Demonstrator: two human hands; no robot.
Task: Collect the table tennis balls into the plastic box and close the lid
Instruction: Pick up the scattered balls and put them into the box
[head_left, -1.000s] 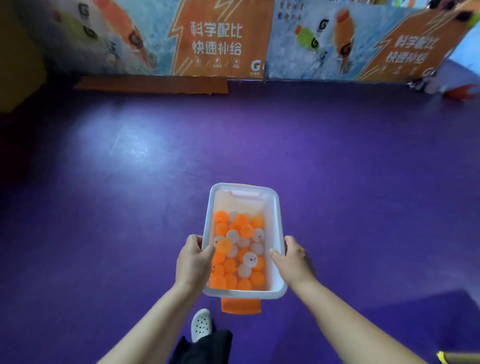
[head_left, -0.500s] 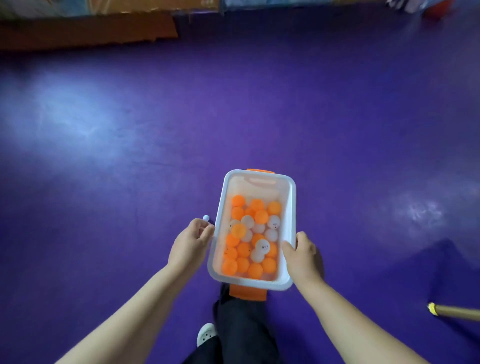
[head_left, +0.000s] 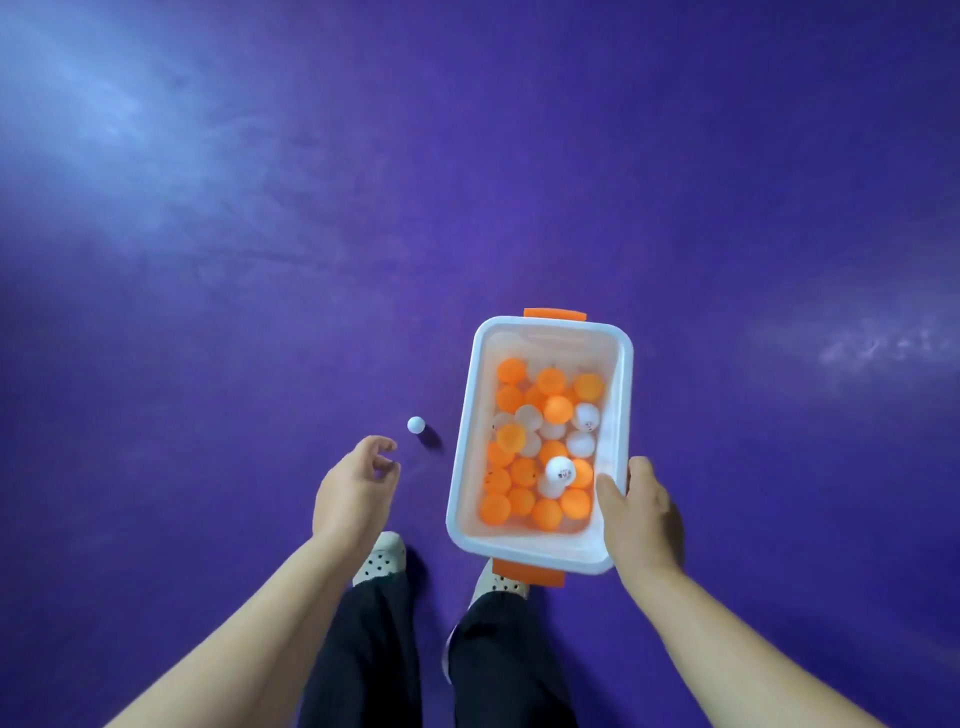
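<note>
A clear plastic box (head_left: 621, 374) with orange end clips holds several orange and white table tennis balls (head_left: 540, 441). My right hand (head_left: 639, 512) grips its right rim near the near corner, thumb inside the wall. The box has no lid on it. A single white ball (head_left: 415, 424) lies on the purple floor just left of the box. My left hand (head_left: 356, 491) hovers empty a little short of that ball, its fingers loosely curled.
Purple floor (head_left: 467, 182) stretches all around, with pale glare patches at the upper left and right. My legs in dark trousers and white perforated shoes (head_left: 382, 558) stand below the box.
My left hand has let go of the box's left rim and moved out left toward the loose white ball. The view has tilted further down, and the wall banners have left the frame.
</note>
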